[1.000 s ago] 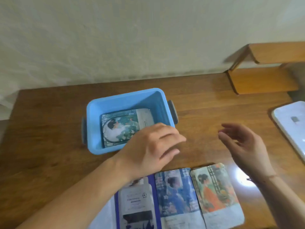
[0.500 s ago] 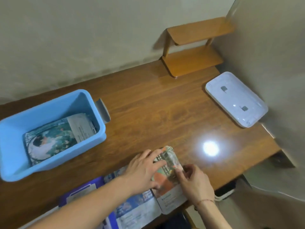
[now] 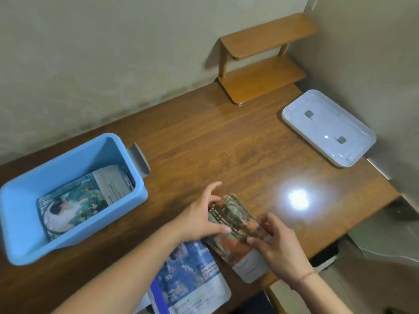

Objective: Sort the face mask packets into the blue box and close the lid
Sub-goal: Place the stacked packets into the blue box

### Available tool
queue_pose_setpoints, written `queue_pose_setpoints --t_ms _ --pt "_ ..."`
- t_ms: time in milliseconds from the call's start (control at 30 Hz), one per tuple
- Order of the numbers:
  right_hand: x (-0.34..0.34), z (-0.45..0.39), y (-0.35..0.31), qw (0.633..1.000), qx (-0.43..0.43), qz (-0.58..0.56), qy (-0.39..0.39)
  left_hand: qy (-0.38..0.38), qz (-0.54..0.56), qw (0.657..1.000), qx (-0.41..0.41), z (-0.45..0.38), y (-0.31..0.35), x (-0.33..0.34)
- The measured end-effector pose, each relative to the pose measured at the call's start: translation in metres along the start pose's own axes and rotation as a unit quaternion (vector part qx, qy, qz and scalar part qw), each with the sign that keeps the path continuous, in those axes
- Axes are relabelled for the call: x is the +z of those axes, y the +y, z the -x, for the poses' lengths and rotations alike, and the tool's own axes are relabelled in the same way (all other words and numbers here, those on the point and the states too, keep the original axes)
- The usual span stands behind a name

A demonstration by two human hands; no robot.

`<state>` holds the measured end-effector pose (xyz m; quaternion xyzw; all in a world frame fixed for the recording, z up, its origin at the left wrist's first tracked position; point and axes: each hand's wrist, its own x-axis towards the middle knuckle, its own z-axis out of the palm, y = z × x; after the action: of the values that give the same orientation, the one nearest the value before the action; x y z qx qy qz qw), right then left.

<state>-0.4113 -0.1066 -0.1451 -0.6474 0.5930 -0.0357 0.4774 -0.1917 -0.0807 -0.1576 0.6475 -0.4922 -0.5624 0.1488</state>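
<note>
Gripping the orange packet (image 3: 235, 225) at the table's near edge, left hand (image 3: 199, 219) pinching one long side and right hand (image 3: 278, 243) the other, the person should lift it flat and lower it into the blue box (image 3: 20, 223) atop the packet already there.

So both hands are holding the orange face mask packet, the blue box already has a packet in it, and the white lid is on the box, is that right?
Not quite: the white lid is not on the blue box. The head view shows it lying on the table by the right-hand wall, and the box is open. Both hands do hold the orange face mask packet, and a packet is in the box.
</note>
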Motion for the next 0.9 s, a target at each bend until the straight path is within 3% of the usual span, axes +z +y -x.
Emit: queue_pose_setpoints --t_ms 100,200,300,433,500,533,600,667,733,900 --pt "-0.022 -0.016 -0.015 0.992 -0.094 0.086 -0.024 -0.022 0.09 0.995 0.034 -0.016 0.0 -0.02" --pt "-0.034 -0.038 -0.025 0.975 -0.127 0.077 -0.165 0.031 0.136 0.989 0.057 -0.02 0.008 -0.026" --pt "-0.031 -0.055 -0.029 0.961 -0.119 -0.098 -0.231 0.092 0.196 0.973 0.075 -0.02 0.018 -0.042" --pt "-0.017 -0.078 -0.03 0.926 -0.109 -0.322 -0.165 0.145 0.436 0.886 0.056 -0.013 0.021 -0.045" --pt "-0.007 -0.09 -0.039 0.919 -0.155 -0.347 -0.106 0.181 0.381 0.904 0.062 -0.016 0.024 -0.029" --pt "-0.002 -0.096 -0.046 0.914 -0.188 -0.352 -0.077 0.235 0.317 0.915 0.078 -0.019 0.026 -0.021" --pt "0.003 -0.107 -0.059 0.896 -0.26 -0.359 -0.023 0.362 0.233 0.89 0.148 -0.027 0.031 -0.018" --pt "0.004 -0.122 -0.065 0.881 -0.315 -0.352 0.011 0.423 0.186 0.859 0.221 -0.04 0.028 -0.024" --pt "0.009 -0.139 -0.061 0.882 -0.332 -0.334 0.009 0.446 0.131 0.853 0.237 -0.055 0.015 -0.025" --pt "0.025 -0.161 -0.036 0.908 -0.307 -0.284 -0.041 0.421 0.135 0.888 0.126 -0.076 -0.024 -0.007"
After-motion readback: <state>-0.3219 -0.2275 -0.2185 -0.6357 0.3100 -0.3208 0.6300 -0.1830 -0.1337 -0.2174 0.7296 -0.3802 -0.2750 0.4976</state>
